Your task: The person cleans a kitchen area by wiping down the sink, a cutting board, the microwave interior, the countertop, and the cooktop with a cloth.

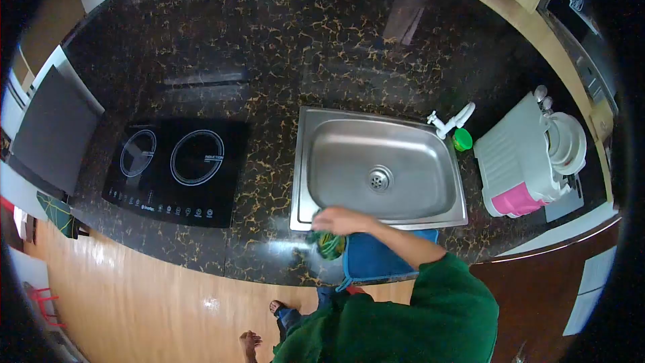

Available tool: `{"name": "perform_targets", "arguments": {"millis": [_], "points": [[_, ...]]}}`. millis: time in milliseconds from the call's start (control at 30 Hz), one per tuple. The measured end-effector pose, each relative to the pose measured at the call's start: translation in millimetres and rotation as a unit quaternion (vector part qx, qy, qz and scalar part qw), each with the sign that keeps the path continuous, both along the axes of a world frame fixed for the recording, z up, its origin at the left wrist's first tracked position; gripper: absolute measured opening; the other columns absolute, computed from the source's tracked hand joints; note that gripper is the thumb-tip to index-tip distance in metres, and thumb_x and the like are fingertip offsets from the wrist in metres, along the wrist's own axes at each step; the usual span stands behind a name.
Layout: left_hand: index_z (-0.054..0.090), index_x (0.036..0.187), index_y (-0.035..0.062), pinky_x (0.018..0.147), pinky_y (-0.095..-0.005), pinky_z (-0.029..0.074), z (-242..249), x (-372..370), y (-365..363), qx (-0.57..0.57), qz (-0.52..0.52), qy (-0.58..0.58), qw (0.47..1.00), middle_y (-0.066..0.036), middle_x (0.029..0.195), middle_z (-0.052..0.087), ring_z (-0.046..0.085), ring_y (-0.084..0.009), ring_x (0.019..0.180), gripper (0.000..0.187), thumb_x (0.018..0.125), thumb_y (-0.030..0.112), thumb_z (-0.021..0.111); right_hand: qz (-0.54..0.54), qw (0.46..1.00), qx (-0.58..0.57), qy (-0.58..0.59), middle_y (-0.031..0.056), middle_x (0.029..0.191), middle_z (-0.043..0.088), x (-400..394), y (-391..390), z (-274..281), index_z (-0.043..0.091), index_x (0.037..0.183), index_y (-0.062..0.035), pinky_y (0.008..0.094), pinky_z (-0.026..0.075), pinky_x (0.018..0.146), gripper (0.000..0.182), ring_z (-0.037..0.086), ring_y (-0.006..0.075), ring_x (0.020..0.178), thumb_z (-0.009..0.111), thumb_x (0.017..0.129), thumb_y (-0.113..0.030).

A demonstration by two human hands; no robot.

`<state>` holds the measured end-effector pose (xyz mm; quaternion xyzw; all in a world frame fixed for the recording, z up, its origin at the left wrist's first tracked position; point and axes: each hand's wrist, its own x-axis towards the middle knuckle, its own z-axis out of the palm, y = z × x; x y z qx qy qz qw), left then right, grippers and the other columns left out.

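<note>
My right hand (334, 220) is over the front left corner of the steel sink (376, 168), its fingers curled down at a green and yellow bundle (330, 245). The bundle lies on the dark counter, left of a blue cloth (376, 257) that hangs at the counter's front edge. Whether the fingers grip the bundle cannot be made out. Down at the left of my body, away from the counter, my left hand (250, 340) hangs over the floor with fingers apart and nothing in it.
An induction cooktop (178, 171) is set in the counter at left. Behind the sink's right corner stand a white faucet (453, 121) and a green container (462, 139). A white dish rack (514, 154) with plates stands at right.
</note>
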<state>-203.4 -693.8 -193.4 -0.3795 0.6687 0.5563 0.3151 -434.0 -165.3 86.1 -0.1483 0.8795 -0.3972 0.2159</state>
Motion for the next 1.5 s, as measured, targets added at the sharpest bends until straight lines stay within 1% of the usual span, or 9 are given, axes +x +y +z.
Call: {"name": "perform_targets", "arguments": {"millis": [133, 300, 367, 467, 633, 833, 1000, 1300, 1500], "points": [[0.051, 0.08, 0.0049, 0.039, -0.0319, 0.047, -32, 19, -13, 0.025, 0.025, 0.025, 0.999, -0.013, 0.064, 0.061, 0.06, -0.024, 0.048, 0.032, 0.088, 0.036, 0.05, -0.3, 0.94, 0.083, 0.141, 0.0206, 0.098, 0.061, -36, 80, 88, 0.059, 0.105, -0.0013, 0.0394, 0.043, 0.084, 0.035, 0.058, 0.0327, 0.091, 0.044, 0.092, -0.03], [0.057, 0.087, 0.0052, 0.047, -0.0334, 0.051, -48, 37, -3, 0.308, 0.139, -0.063, 0.939, -0.009, 0.066, 0.06, 0.06, -0.0228, 0.055, 0.036, 0.083, 0.041, 0.058, -0.466, 0.548, 0.316, 0.618, 0.0221, 0.11, 0.053, -98, 188, 217, 0.062, 0.105, -0.0115, 0.0507, 0.034, 0.09, 0.037, 0.046, 0.0392, 0.109, 0.055, 0.083, -0.041], [0.06, 0.092, 0.0041, 0.051, -0.0337, 0.051, -50, 44, 9, 0.419, 0.25, -0.071, 0.87, -0.007, 0.068, 0.059, 0.057, -0.0209, 0.055, 0.041, 0.08, 0.043, 0.062, -0.46, 0.546, 0.328, 0.619, 0.0196, 0.114, 0.051, -126, 235, 232, 0.063, 0.101, -0.0105, 0.051, 0.036, 0.09, 0.044, 0.045, 0.0373, 0.111, 0.06, 0.078, -0.048], [0.054, 0.071, 0.0091, 0.042, -0.0309, 0.042, -19, 54, 52, 0.077, 0.069, 0.037, 0.994, -0.004, 0.058, 0.052, 0.049, -0.0151, 0.047, 0.026, 0.085, 0.031, 0.059, -0.492, 0.561, 0.372, 0.552, 0.0179, 0.116, 0.049, -149, 277, 227, 0.058, 0.106, -0.0107, 0.0522, 0.038, 0.087, 0.045, 0.045, 0.0351, 0.11, 0.064, 0.075, -0.043], [0.056, 0.073, 0.0053, 0.04, -0.0331, 0.043, -28, 18, 59, 0.089, 0.03, 0.043, 0.995, -0.008, 0.056, 0.054, 0.05, -0.0187, 0.045, 0.027, 0.086, 0.029, 0.058, -0.549, 0.461, 0.401, 0.57, 0.022, 0.114, 0.044, -158, 310, 71, 0.041, 0.121, -0.0017, 0.0532, 0.037, 0.083, 0.058, 0.044, 0.0388, 0.101, 0.065, 0.076, -0.029], [0.058, 0.077, 0.0017, 0.039, -0.0358, 0.045, -37, -3, 43, 0.093, 0.012, 0.058, 0.994, -0.012, 0.057, 0.057, 0.053, -0.0231, 0.043, 0.028, 0.087, 0.028, 0.057, -0.934, 0.329, -0.025, 0.137, 0.0296, 0.119, 0.035, -275, 291, -93, 0.019, 0.131, 0.0055, 0.0486, 0.04, 0.086, 0.077, 0.047, 0.0396, 0.099, 0.065, 0.073, -0.019], [0.058, 0.079, 0.0017, 0.039, -0.0358, 0.047, -55, -38, 9, 0.23, 0.008, -0.065, 0.971, -0.014, 0.063, 0.06, 0.058, -0.0253, 0.047, 0.029, 0.086, 0.03, 0.056, -0.526, 0.8, -0.217, 0.187, 0.0095, 0.096, 0.058, -300, 129, -75, 0.053, 0.105, -0.0082, 0.0345, 0.043, 0.079, 0.043, 0.056, 0.0221, 0.092, 0.068, 0.065, -0.006], [0.057, 0.078, 0.005, 0.039, -0.0295, 0.042, -12, -44, 33, 0.05, 0.013, 0.051, 0.997, -0.008, 0.059, 0.056, 0.05, -0.0172, 0.044, 0.03, 0.087, 0.033, 0.055, -0.583, 0.618, -0.091, 0.519, 0.0109, 0.105, 0.053, -98, 200, 95, 0.054, 0.105, -0.0022, 0.0336, 0.04, 0.087, 0.035, 0.05, 0.0215, 0.099, 0.069, 0.074, -0.009], [0.057, 0.08, 0.006, 0.043, -0.0295, 0.042, -18, -21, 40, 0.062, 0.054, 0.039, 0.996, -0.006, 0.062, 0.055, 0.049, -0.016, 0.047, 0.027, 0.086, 0.033, 0.056, -0.644, 0.612, 0.021, 0.459, 0.0131, 0.113, 0.051, -89, 346, -35, 0.054, 0.108, -0.0011, 0.0422, 0.033, 0.092, 0.035, 0.044, 0.0302, 0.107, 0.063, 0.081, -0.021]]}}
